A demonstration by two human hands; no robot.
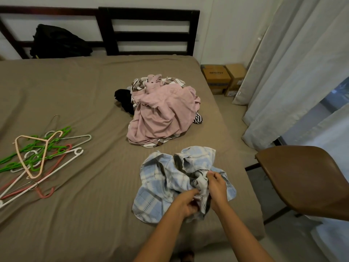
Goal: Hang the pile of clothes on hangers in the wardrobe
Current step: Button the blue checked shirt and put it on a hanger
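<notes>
On ribbed bedsheet [85, 205] — crumpled plaid shirt [160, 178]

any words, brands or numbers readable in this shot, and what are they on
"SPINNY": dark print on top of the left cardboard box; blurred, so this is a best reading.
Printed labels on the sides of the left box and the right cardboard box: too small to read.
White tag at the curtain hem: too small to read.
Blue checked shirt, pile of clothes, hangers: no text visible.
</notes>
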